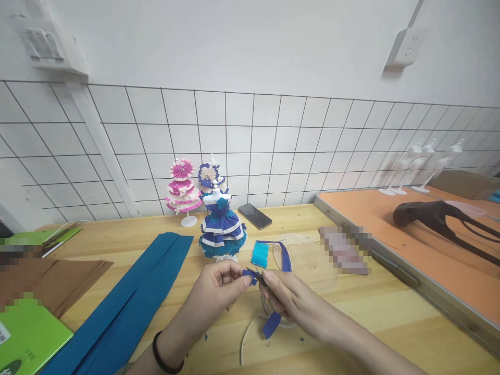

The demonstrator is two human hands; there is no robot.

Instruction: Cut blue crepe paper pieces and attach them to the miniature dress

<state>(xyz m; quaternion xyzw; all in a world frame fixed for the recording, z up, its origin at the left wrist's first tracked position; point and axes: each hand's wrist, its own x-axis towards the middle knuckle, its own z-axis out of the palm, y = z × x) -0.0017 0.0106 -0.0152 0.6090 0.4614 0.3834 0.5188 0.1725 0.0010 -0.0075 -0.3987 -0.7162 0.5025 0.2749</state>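
Observation:
My left hand [216,289] and my right hand [287,299] meet over the wooden table [363,307], both pinched on a dark blue paper strip [273,323] that hangs down under my right hand. A thin dark tool, too small to name, sits between my right fingers by the strip's end. Just beyond stands a small mannequin in a blue and white paper dress [222,226]. A turquoise paper piece [260,254] lies next to it with another blue strip [285,255].
Pink [182,190] and blue [211,176] paper figures stand by the tiled wall. A phone [254,215] lies behind the dress. Long teal paper [128,307], brown paper [58,284] and a green booklet [27,338] lie left. An orange board [410,245] with a dark object sits right.

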